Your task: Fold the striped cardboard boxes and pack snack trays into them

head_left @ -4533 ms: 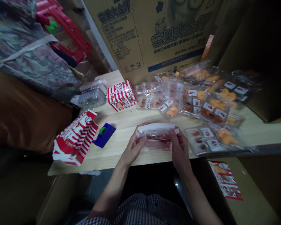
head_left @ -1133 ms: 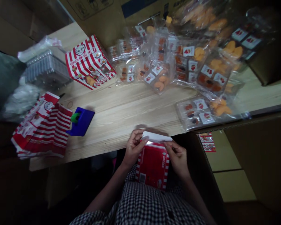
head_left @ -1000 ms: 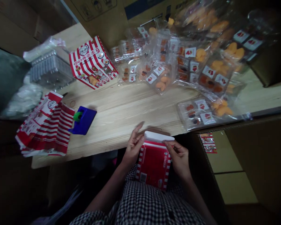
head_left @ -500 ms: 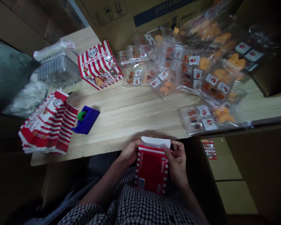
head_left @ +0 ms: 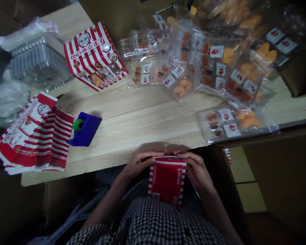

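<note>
A red-and-white striped carton (head_left: pixel 166 180) stands against my lap at the near edge of the wooden table (head_left: pixel 142 119). My left hand (head_left: pixel 140 161) grips its top left corner, fingers curled over the top edge. On the top right corner my right hand (head_left: pixel 196 168) does the same, and the two sets of fingertips nearly meet over the closed top flap. The white flap no longer shows.
A blue tape dispenser (head_left: pixel 84 128) and a stack of flat striped cartons (head_left: pixel 33 134) lie to the left. An assembled striped box (head_left: pixel 94 56) and clear plastic trays (head_left: pixel 38 61) sit at the back left. Several bagged snack trays (head_left: pixel 219 68) cover the right. An open cardboard box (head_left: pixel 247 180) stands lower right.
The white top flap has been folded down onto the carton and both hands have closed over the top edge. The camera has tilted down and moved closer.
</note>
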`<state>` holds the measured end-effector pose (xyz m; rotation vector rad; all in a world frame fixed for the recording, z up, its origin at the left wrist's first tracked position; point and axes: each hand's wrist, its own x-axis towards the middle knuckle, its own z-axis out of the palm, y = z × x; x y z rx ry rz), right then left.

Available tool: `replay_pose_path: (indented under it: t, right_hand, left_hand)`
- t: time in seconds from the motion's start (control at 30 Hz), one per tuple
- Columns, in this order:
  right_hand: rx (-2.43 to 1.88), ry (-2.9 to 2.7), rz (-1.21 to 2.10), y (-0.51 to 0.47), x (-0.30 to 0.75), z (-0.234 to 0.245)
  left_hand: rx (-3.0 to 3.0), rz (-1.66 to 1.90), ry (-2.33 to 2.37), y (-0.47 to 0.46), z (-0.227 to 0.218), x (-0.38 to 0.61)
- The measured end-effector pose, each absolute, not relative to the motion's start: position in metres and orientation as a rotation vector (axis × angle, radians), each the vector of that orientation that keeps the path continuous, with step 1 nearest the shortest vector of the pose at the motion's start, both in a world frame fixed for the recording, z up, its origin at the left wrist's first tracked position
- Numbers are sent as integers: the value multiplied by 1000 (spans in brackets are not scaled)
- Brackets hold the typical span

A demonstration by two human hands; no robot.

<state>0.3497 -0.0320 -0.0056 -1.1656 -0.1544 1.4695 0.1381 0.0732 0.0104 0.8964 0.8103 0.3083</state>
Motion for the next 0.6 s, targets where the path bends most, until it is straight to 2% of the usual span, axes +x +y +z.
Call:
replay_pose_path:
  t: [0.17,0.3,0.6]
  right_hand:
    - [-1130,-402,1546,-35,355,-3]
    - [-1247,-637,1475,-37,352,-3]
    - [-1235,-825,1469,-35,338,-7]
  left_hand:
    - [1007,294,837,81,11,132]
    - [1046,320,834,77,14,126]
    - [1178,385,956,60,14,106]
